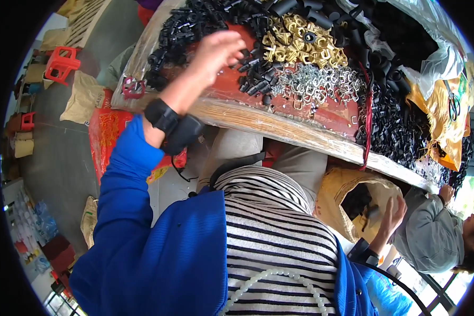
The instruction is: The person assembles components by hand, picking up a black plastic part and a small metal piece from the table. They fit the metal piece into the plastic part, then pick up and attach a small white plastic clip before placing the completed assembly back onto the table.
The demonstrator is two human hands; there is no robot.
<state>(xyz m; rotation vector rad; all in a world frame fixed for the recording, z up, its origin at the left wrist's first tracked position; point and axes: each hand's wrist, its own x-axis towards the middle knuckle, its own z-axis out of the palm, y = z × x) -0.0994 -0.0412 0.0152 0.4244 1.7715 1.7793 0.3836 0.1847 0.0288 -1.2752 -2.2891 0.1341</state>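
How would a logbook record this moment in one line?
left hand: beside black parts, grip unclear | right hand: open, beside yellowish sack | nearby: gold parts, silver parts

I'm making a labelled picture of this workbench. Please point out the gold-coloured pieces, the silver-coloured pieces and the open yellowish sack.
Gold-coloured pieces [303, 51]: head view, middle of the pile.
Silver-coloured pieces [315, 85]: head view, middle of the pile.
Open yellowish sack [331, 196]: head view, wall left of its mouth.

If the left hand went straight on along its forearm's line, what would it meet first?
Probably the heap of small, black, plastic-looking pieces on the red tabletop, just beyond the left hand. The hand seems raised and depth is unclear, so it might pass above them.
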